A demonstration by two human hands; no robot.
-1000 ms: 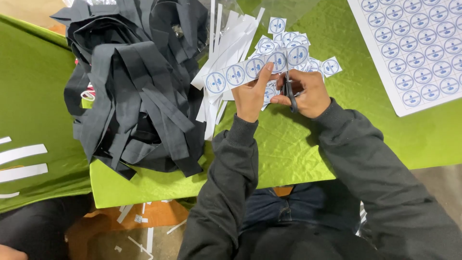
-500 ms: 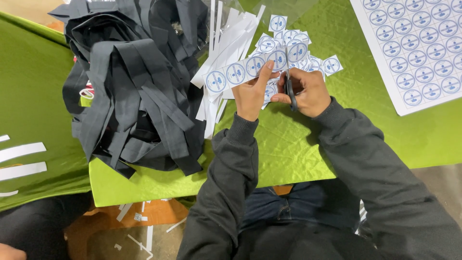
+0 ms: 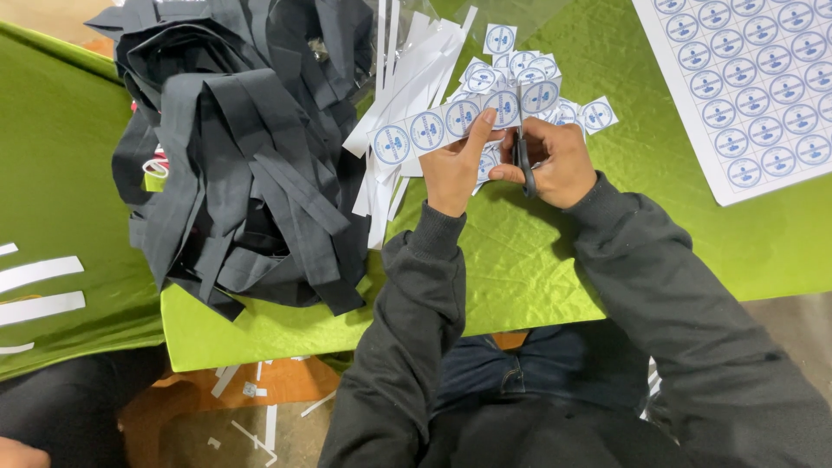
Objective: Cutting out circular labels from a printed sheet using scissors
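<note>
Head view showed your left hand [image 3: 452, 170] pinching a strip of round blue labels [image 3: 451, 121] while your right hand [image 3: 559, 161] gripped black scissors [image 3: 523, 163] at it.

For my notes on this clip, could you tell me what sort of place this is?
Probably a small craft or garment workshop: a green-clothed table, a heap of dark fabric straps, a label sheet and paper offcuts on the floor.

The bench [image 3: 537, 260] wore a bright green cloth. The paper strip [image 3: 451, 121] was white with blue round emblems, as were the cut squares [image 3: 598, 113] and the uncut sheet [image 3: 754, 87]. The fabric straps [image 3: 243, 165] were dark grey, the scissors [image 3: 523, 165] black.
</note>
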